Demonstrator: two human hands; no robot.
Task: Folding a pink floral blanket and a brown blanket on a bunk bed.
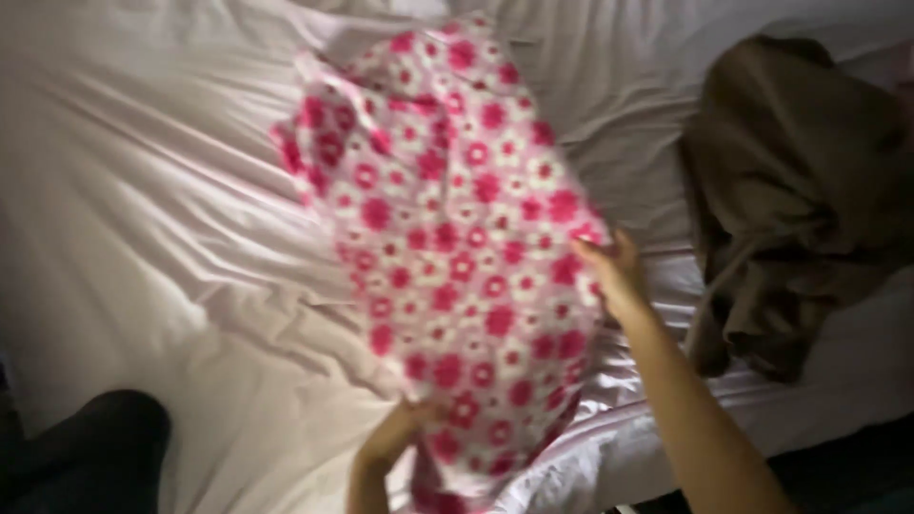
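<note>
**Flowered cloth held up over the bed**

Hands grip one piece of fabric between them: a pink-and-white flowered cloth (447,247), raised a little above a pale, wrinkled bedsheet (143,238). The right hand (614,271) pinches the cloth's right edge about midway along, fingers closed on the fabric. The left hand (400,433) holds the near bottom edge from underneath; its fingers are mostly hidden behind the cloth, so the grip appears closed on the fabric, though how firmly cannot be told. The picture is blurred, which suggests movement.

The cloth hangs slantwise, its far end bunched and drooping toward the sheet near the head of the bed, its near end lifted toward the camera. It is neither spread flat nor folded; the far part is crumpled and its outline cannot be made out.

By the look of it, the step in hand is shaking out or straightening the cloth over the bed. A sensible next move would call for both grips to stay firm on the edges while the cloth is drawn taut and lowered onto bare sheet, away from the brown garment (800,200) heaped well off to the right. A dark shape (95,447) sits at the lower left, too dim to identify.
</note>
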